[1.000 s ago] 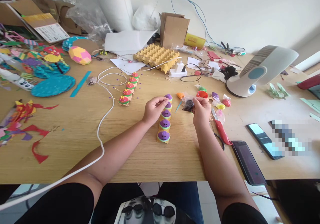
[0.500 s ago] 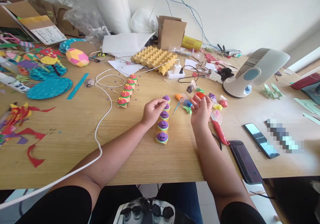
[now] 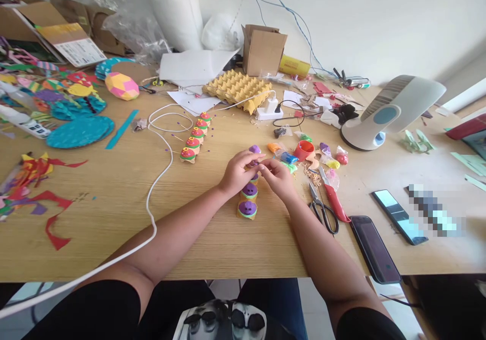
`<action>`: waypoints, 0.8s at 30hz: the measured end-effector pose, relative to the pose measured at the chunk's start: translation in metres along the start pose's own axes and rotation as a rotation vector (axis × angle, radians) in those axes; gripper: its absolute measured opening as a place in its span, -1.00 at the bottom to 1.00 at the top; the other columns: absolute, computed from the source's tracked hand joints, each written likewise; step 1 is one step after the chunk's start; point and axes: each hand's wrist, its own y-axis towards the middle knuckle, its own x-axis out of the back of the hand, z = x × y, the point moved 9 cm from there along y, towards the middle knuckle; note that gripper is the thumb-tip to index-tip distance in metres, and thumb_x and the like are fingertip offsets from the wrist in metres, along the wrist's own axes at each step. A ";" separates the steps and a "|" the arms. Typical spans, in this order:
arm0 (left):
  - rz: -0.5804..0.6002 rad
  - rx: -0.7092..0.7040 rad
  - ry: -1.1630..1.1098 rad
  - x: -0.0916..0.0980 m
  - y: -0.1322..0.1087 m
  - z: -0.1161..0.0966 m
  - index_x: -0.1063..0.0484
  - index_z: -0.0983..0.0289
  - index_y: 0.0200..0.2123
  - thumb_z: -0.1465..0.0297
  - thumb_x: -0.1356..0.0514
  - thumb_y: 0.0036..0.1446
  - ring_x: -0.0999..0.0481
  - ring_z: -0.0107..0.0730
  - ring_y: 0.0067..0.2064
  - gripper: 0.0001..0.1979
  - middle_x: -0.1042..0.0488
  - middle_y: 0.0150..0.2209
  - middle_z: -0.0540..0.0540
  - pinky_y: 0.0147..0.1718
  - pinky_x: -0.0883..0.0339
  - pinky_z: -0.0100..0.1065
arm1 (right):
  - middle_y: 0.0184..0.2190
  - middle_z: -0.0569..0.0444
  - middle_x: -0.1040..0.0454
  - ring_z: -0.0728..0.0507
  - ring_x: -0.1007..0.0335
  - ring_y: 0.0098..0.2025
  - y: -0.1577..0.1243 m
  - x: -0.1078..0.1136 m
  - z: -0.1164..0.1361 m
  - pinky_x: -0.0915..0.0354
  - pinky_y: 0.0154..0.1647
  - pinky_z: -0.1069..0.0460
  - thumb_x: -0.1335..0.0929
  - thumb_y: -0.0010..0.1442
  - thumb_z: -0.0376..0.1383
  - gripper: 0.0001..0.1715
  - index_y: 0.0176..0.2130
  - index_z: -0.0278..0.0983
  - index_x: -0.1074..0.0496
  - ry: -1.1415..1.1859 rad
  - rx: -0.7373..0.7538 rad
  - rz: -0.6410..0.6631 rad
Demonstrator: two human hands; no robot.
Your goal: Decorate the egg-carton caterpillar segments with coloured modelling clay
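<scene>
An egg-carton strip with purple clay caps (image 3: 249, 208) lies lengthways in front of me; small dark eyes and mouths mark its nearer cups. Over its farther cups my left hand (image 3: 238, 172) is closed in a pinch. My right hand (image 3: 278, 179) meets it there, thumb and fingers also pinched, fingertips touching or nearly touching the left ones. Whatever sits between the fingertips is too small to make out. Both hands cover part of the strip's middle. To the left stands a second strip with red and green caps (image 3: 195, 141), with thin sticks poking from its sides.
Right of my hands lie a red cup (image 3: 304, 151), bagged clay (image 3: 286, 157), black-handled scissors (image 3: 323, 212), a red-handled cutter (image 3: 336, 201) and phones (image 3: 375, 249). A white cable (image 3: 149, 203) crosses the left side. Farther back are a yellow egg tray (image 3: 237, 89) and a white fan (image 3: 379, 117).
My right hand has moved left and down from beside the red cup to meet my left hand over the purple strip. The scissors and cup are now uncovered.
</scene>
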 end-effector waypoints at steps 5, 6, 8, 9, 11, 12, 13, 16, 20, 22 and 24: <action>0.049 -0.114 0.172 -0.005 -0.002 -0.011 -0.54 0.14 0.04 0.42 -0.24 0.25 -0.55 -0.29 -0.11 -0.71 -0.57 -0.17 0.11 -0.04 -0.46 -0.24 | -0.45 0.11 -0.48 -0.04 -0.31 -0.41 0.001 0.001 -0.008 -0.23 -0.38 0.05 -0.44 0.17 0.00 -0.63 -0.35 -0.26 -0.49 0.041 -0.054 -0.022; 0.059 -0.136 0.196 -0.006 -0.002 -0.014 -0.54 0.14 0.03 0.43 -0.23 0.26 -0.55 -0.28 -0.08 -0.71 -0.58 -0.15 0.11 -0.01 -0.45 -0.22 | -0.44 0.11 -0.48 -0.04 -0.32 -0.40 0.001 0.000 -0.009 -0.24 -0.37 0.05 -0.44 0.17 -0.03 -0.67 -0.34 -0.26 -0.48 0.075 -0.061 -0.018; 0.073 -0.178 0.223 -0.006 -0.003 -0.021 -0.53 0.14 0.04 0.44 -0.22 0.26 -0.54 -0.26 -0.05 -0.71 -0.58 -0.11 0.12 0.01 -0.43 -0.20 | -0.44 0.14 -0.45 -0.04 -0.32 -0.39 0.001 0.001 -0.013 -0.25 -0.35 0.05 -0.42 0.17 -0.12 -0.76 -0.33 -0.24 -0.45 0.156 -0.072 -0.031; 0.077 -0.197 0.233 -0.006 -0.003 -0.025 -0.52 0.14 0.04 0.44 -0.21 0.27 -0.54 -0.25 -0.04 -0.71 -0.58 -0.09 0.13 0.02 -0.42 -0.19 | -0.45 0.15 -0.43 -0.03 -0.31 -0.39 0.001 0.003 -0.014 -0.25 -0.35 0.06 -0.41 0.17 -0.16 -0.81 -0.34 -0.23 -0.41 0.195 -0.075 -0.049; 0.075 -0.221 0.252 -0.004 -0.003 -0.031 -0.53 0.15 0.04 0.43 -0.20 0.28 -0.53 -0.23 -0.03 -0.72 -0.59 -0.08 0.13 0.02 -0.40 -0.18 | -0.47 0.18 -0.39 -0.02 -0.29 -0.42 0.002 0.008 -0.017 -0.22 -0.37 0.06 -0.36 0.19 -0.22 -0.85 -0.39 -0.21 -0.34 0.257 -0.068 -0.092; 0.067 -0.223 0.258 -0.002 -0.003 -0.033 -0.53 0.15 0.03 0.43 -0.20 0.28 -0.53 -0.23 -0.04 -0.73 -0.60 -0.09 0.13 0.03 -0.39 -0.17 | -0.49 0.18 -0.37 -0.01 -0.26 -0.44 0.002 0.011 -0.018 -0.20 -0.38 0.06 -0.34 0.21 -0.23 -0.83 -0.41 -0.20 -0.31 0.274 -0.058 -0.113; 0.050 -0.218 0.261 0.000 -0.003 -0.034 -0.53 0.16 0.01 0.43 -0.19 0.28 -0.53 -0.23 -0.04 -0.74 -0.60 -0.10 0.13 0.03 -0.39 -0.17 | -0.50 0.18 -0.34 -0.01 -0.24 -0.46 0.003 0.014 -0.018 -0.18 -0.39 0.05 -0.32 0.24 -0.22 -0.78 -0.44 -0.20 -0.29 0.275 -0.046 -0.128; -0.032 -0.177 0.252 0.009 0.000 -0.038 -0.55 0.18 -0.02 0.42 -0.18 0.29 -0.52 -0.24 -0.07 -0.77 -0.59 -0.14 0.14 0.01 -0.40 -0.18 | -0.56 0.18 -0.28 -0.03 -0.18 -0.49 0.003 0.017 -0.015 -0.15 -0.40 0.03 -0.28 0.32 -0.10 -0.60 -0.50 -0.20 -0.27 0.158 -0.019 -0.143; -0.066 -0.087 0.206 0.015 -0.002 -0.041 -0.57 0.18 -0.06 0.41 -0.17 0.30 -0.53 -0.25 -0.08 -0.79 -0.58 -0.13 0.13 -0.08 -0.43 -0.24 | -0.57 0.15 -0.30 -0.04 -0.18 -0.48 0.002 0.012 -0.007 -0.15 -0.38 0.02 -0.28 0.33 0.03 -0.50 -0.50 -0.22 -0.35 -0.029 0.012 -0.114; -0.036 -0.035 0.184 0.015 -0.008 -0.044 -0.56 0.19 -0.06 0.42 -0.20 0.28 -0.53 -0.26 -0.09 -0.79 -0.58 -0.11 0.13 -0.11 -0.44 -0.26 | -0.51 0.13 -0.37 -0.05 -0.24 -0.45 0.001 0.008 -0.004 -0.19 -0.36 0.02 -0.33 0.28 0.04 -0.57 -0.42 -0.23 -0.42 -0.030 0.034 -0.097; 0.037 -0.009 0.189 0.013 -0.017 -0.048 -0.55 0.18 -0.03 0.45 -0.23 0.25 -0.54 -0.28 -0.09 -0.76 -0.57 -0.10 0.13 -0.09 -0.43 -0.27 | -0.43 0.09 -0.46 -0.07 -0.32 -0.40 -0.001 0.003 -0.001 -0.24 -0.33 0.02 -0.40 0.21 0.04 -0.60 -0.33 -0.24 -0.45 0.025 0.042 -0.076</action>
